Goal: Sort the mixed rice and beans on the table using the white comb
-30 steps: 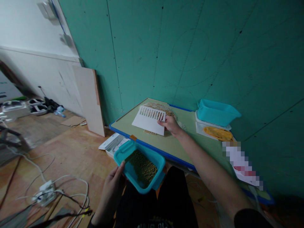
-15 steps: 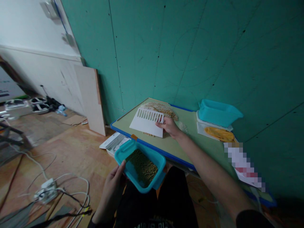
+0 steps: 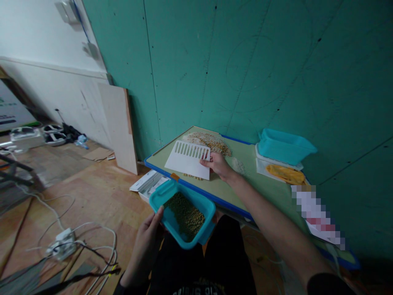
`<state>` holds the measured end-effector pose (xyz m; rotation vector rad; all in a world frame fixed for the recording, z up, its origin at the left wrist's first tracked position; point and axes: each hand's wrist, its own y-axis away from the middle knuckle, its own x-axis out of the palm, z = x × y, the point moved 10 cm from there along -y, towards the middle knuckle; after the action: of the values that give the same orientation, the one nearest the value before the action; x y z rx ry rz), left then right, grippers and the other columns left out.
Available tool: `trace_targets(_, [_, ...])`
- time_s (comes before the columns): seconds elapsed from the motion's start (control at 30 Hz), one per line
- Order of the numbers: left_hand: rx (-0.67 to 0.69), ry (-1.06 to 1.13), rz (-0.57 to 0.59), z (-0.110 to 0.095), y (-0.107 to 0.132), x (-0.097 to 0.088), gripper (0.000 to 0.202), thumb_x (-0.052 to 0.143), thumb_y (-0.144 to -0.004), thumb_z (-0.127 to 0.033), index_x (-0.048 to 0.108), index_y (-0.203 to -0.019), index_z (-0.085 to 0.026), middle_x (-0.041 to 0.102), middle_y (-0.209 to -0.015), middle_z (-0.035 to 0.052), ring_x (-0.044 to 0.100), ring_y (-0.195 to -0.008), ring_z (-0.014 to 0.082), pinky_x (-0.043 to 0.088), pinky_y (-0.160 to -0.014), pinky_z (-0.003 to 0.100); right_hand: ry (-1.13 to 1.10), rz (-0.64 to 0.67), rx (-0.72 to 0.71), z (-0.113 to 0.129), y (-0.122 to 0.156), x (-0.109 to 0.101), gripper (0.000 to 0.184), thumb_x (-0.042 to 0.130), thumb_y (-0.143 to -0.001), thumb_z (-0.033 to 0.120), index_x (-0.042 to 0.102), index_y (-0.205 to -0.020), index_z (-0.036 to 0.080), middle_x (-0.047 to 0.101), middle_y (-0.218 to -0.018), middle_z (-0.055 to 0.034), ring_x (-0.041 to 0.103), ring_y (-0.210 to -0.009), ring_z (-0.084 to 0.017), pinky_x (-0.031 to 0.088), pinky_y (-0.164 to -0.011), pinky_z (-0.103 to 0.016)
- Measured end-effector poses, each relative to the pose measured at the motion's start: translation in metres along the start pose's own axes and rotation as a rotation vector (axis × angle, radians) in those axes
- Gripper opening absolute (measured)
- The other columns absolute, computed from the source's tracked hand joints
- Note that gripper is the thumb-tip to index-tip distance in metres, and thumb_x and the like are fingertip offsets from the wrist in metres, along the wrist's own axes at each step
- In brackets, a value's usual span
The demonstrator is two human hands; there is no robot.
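The left hand [image 3: 147, 231] was closed on the left rim of the turquoise container [image 3: 159, 189], thumb over the edge. The container held green and yellow beans [image 3: 192, 219] and was positioned beside the worktop's [image 3: 251, 200] front edge. The right hand [image 3: 218, 165] pinched the right end of the white slotted scraper [image 3: 186, 164], slots toward the mixed pile [image 3: 218, 145]. Scraper-to-worktop contact could not be determined.

Pale lettering [image 3: 199, 291] marks the black top [image 3: 187, 284], worn with black sleeves [image 3: 327, 283] and dark trousers [image 3: 231, 246].
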<state>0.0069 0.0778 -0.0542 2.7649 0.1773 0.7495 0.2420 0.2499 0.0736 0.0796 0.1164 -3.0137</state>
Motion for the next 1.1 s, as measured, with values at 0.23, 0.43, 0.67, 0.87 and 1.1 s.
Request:
trace_targets(0.23, [0.009, -0.001, 0.006, -0.002, 0.001, 0.001, 0.037, 0.079, -0.077, -0.049, 0.069, -0.059, -0.019, 0.056, -0.052, -0.0017, 0.046, -0.048, 0.0107, 0.036, -0.046, 0.022, -0.005, 0.042, -0.015, 0.003, 0.005, 0.009, 0.039, 0.090, -0.061, 0.033, 0.072, -0.090, 0.015, 0.078, -0.090, -0.0075, 0.072, -0.079, -0.021, 0.058, -0.075, -0.035])
trace_targets(0.43, [0.010, 0.023, -0.009, -0.001, -0.001, 0.001, 0.035, 0.083, -0.071, -0.051, 0.075, -0.068, -0.017, 0.060, -0.053, -0.0017, 0.049, -0.048, 0.0104, 0.041, -0.048, 0.022, 0.007, 0.049, -0.015, 0.002, 0.007, 0.009, 0.035, 0.090, -0.062, 0.031, 0.072, -0.089, 0.017, 0.077, -0.088, -0.0072, 0.071, -0.081, -0.022, 0.058, -0.078, -0.038])
trace_targets(0.67, [0.010, 0.016, -0.004, -0.004, 0.005, 0.001, 0.036, 0.082, -0.074, -0.049, 0.070, -0.061, -0.018, 0.059, -0.052, -0.0017, 0.050, -0.051, 0.0104, 0.038, -0.047, 0.021, 0.011, 0.039, -0.012, 0.003, 0.010, 0.009, 0.036, 0.090, -0.060, 0.034, 0.072, -0.088, 0.019, 0.077, -0.091, -0.0075, 0.070, -0.080, -0.022, 0.058, -0.073, -0.038])
trace_targets(0.87, [0.017, 0.017, -0.009, -0.004, 0.004, 0.002, 0.039, 0.082, -0.075, -0.049, 0.067, -0.058, -0.018, 0.057, -0.051, -0.0029, 0.049, -0.050, 0.0096, 0.041, -0.048, 0.020, 0.001, 0.039, 0.018, 0.002, 0.014, 0.008, 0.039, 0.090, -0.059, 0.036, 0.071, -0.089, 0.018, 0.076, -0.087, -0.0069, 0.069, -0.077, -0.022, 0.058, -0.069, -0.036])
trace_targets(1.1, [0.006, 0.062, 0.025, 0.000, 0.001, 0.001, 0.036, 0.079, -0.079, -0.046, 0.069, -0.063, -0.016, 0.061, -0.053, -0.0016, 0.052, -0.049, 0.0100, 0.041, -0.047, 0.020, -0.003, 0.047, 0.015, 0.001, 0.017, 0.007, 0.036, 0.087, -0.062, 0.034, 0.071, -0.090, 0.017, 0.077, -0.090, -0.0077, 0.070, -0.079, -0.022, 0.057, -0.073, -0.037])
